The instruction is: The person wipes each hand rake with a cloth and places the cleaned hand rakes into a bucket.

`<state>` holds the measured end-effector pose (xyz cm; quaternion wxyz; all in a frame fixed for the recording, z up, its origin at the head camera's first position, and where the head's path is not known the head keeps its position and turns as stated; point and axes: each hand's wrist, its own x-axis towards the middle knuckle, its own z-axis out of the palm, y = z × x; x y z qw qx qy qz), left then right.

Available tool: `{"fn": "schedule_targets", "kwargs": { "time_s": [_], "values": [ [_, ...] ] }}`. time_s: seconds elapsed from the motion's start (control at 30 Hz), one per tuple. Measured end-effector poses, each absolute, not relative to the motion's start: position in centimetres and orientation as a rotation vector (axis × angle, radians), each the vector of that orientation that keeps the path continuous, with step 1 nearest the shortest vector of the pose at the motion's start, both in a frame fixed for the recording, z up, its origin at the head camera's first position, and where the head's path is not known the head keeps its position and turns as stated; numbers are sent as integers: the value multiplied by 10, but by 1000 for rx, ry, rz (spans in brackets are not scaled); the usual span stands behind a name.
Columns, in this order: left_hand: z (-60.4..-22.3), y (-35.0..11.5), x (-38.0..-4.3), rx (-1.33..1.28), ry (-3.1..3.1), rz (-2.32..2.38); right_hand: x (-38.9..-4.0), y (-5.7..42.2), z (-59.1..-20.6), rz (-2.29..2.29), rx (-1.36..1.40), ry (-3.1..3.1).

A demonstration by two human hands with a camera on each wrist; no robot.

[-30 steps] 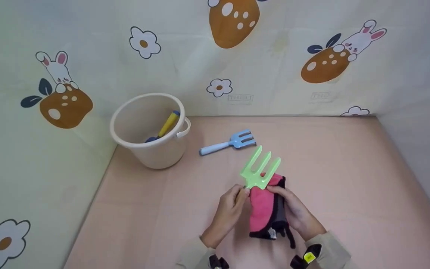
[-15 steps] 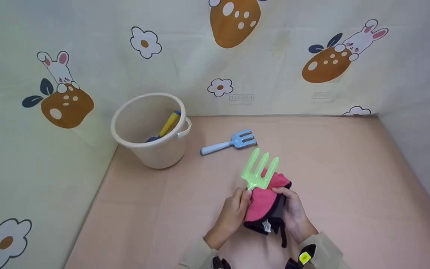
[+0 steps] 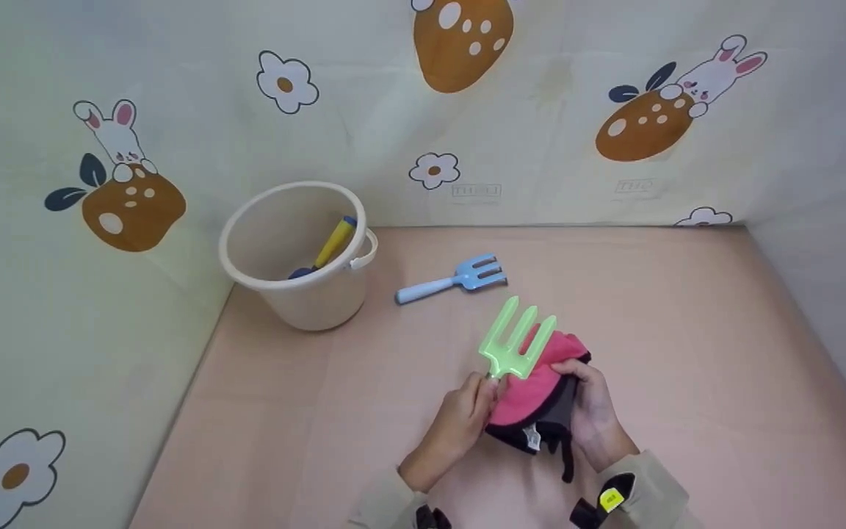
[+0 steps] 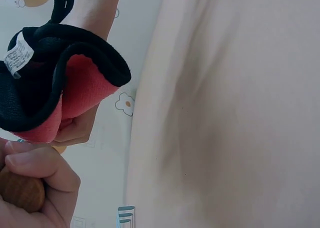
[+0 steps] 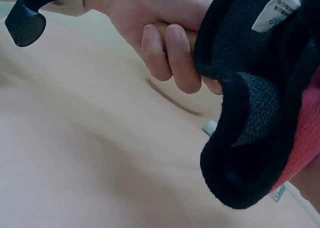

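My left hand [image 3: 456, 419] grips the wooden handle [image 4: 21, 190] of a green three-tined garden hand fork [image 3: 505, 354], whose tines point up and away. My right hand [image 3: 599, 422] holds a folded pink and dark grey cloth [image 3: 533, 389], its thumb on the pink side. Black edging, a white label [image 4: 19, 55] and a hanging black strap show on the cloth. It lies against the fork where tines and handle meet; in the head view the green head partly covers it. The right wrist view shows the left hand's fingers [image 5: 182, 58] curled round the handle.
A light blue hand fork [image 3: 452, 281] lies on the pinkish table surface [image 3: 687, 330] beyond the hands. To its left stands a cream bucket [image 3: 313, 305] with a yellow-handled, blue-ended tool [image 3: 335, 242] inside. Patterned cloth walls [image 3: 364, 110] enclose the back and sides.
The right hand and cloth have shifted to the right, with the cloth bunched and tilted differently behind the green fork. The fork has moved slightly down. Both hands keep their hold.
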<state>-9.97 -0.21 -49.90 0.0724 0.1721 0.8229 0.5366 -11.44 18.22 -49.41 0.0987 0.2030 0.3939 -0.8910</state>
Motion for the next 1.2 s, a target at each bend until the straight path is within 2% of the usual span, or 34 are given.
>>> {"fn": "schedule_targets", "kwargs": {
  "time_s": [0.63, 1.2],
  "values": [
    [-497, -13, -95, 628, 2587, 1331, -120, 208, -474, -2683, 553, 1107],
    [-498, -18, -101, 521, 2546, 1331, -124, 233, -466, -2689, 306, 1405]
  ]
}}
